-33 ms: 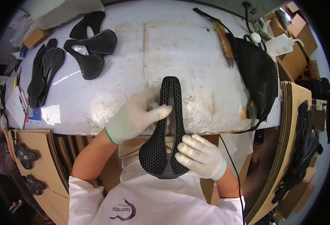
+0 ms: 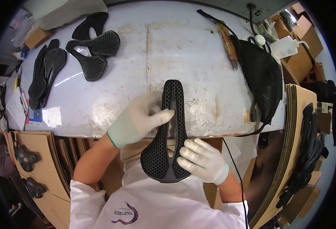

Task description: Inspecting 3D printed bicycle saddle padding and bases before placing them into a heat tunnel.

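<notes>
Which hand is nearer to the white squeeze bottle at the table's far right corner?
Right. The right hand grips the wide rear of the black saddle on the squeeze bottle's side; the left hand lies across the saddle's middle, farther left.

Black lattice saddle lengthwise, nose on table, tail overhanging

A wide bare stretch of the white worktable is lying open beyond the black lattice saddle. Spare saddle pads are crowding the far left corner, while a black mesh bag and a wooden-handled tool are blocking the right side.
</notes>
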Motion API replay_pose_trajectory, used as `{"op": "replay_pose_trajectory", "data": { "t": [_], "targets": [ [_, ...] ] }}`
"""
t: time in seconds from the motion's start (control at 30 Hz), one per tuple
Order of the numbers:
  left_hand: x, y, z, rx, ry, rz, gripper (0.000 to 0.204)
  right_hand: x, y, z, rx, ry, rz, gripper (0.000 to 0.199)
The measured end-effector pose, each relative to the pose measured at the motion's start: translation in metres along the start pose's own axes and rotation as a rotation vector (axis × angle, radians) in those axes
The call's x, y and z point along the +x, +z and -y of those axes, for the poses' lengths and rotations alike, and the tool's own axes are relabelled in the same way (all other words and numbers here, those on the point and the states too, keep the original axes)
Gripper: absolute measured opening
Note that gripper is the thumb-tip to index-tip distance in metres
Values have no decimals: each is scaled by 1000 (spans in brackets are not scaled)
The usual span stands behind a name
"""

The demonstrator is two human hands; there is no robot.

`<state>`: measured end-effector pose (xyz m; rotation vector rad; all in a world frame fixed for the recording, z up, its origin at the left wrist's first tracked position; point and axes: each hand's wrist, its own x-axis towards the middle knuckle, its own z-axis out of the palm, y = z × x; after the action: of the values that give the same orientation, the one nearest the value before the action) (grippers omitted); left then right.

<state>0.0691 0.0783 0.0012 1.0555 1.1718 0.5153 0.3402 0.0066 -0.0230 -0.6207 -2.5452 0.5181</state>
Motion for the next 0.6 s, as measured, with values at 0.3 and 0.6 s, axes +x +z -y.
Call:
{"op": "replay_pose_trajectory", "data": {
  "t": [0.3, 0.6],
  "targets": [
    [-51, 14, 38, -70, 170, -71, 74, -11, -3, 20, 53, -104, 60, 32],
    [-100, 36, 14, -226, -63, 71, 73, 31, -16, 24, 968, 789, -76, 61]
  ]
}}
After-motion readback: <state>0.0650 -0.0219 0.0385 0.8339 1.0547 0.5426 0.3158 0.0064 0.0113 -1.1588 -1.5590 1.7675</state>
